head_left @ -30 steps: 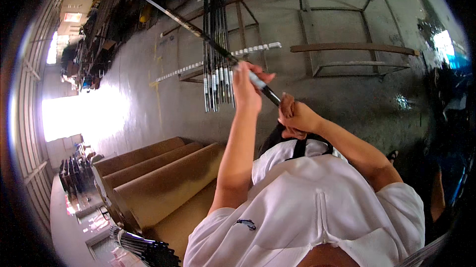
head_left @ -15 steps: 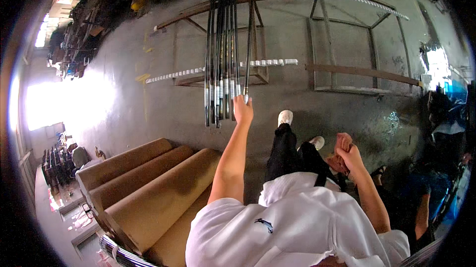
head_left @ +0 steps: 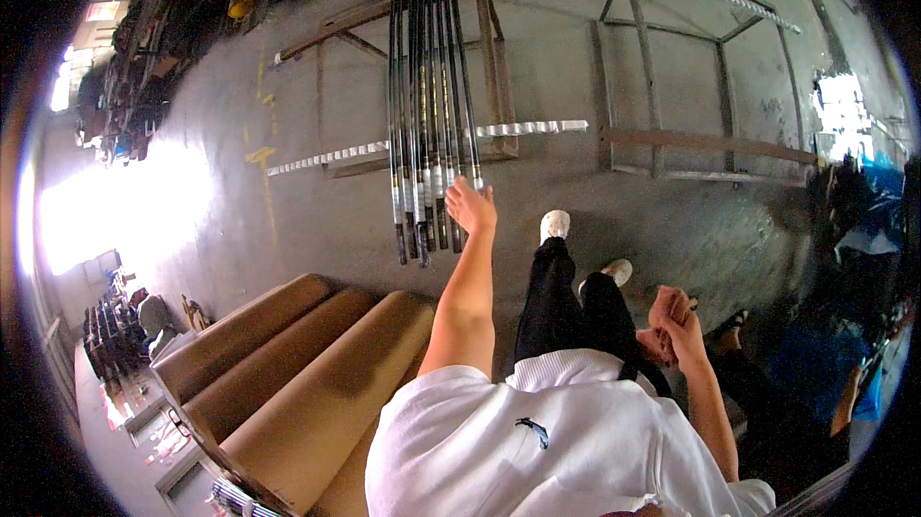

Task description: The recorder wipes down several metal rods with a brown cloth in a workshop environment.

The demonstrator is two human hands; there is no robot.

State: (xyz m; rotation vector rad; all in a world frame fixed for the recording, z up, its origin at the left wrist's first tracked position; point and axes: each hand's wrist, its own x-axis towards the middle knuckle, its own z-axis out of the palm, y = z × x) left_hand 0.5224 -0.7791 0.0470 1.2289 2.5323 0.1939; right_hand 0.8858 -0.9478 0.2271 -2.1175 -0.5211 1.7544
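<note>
My left hand [head_left: 472, 208] is closed around the lower end of a long black rod [head_left: 467, 109], the rightmost of a side-by-side row. The other slim black rods [head_left: 415, 114] lie just left of it, across a white-wrapped bar [head_left: 531, 128]. Pale bands circle them near their dark lower ends. Part of the held rod's end is hidden by my fingers. My right hand [head_left: 679, 323] is bent and closed low at the right, against a pinkish-red thing [head_left: 656, 346] that I cannot make out.
Big brown rolls [head_left: 321, 402] lie at the lower left. Metal frame stands [head_left: 724, 105] with padded bars are ahead and to the right. Another person's arm [head_left: 846, 400] and blue material [head_left: 878, 210] show at the far right. Clutter [head_left: 144, 85] lines the upper left.
The held rod has swung left at its far end and now sits closer to the row. My right hand has dropped slightly. The whole view has shifted a little.
</note>
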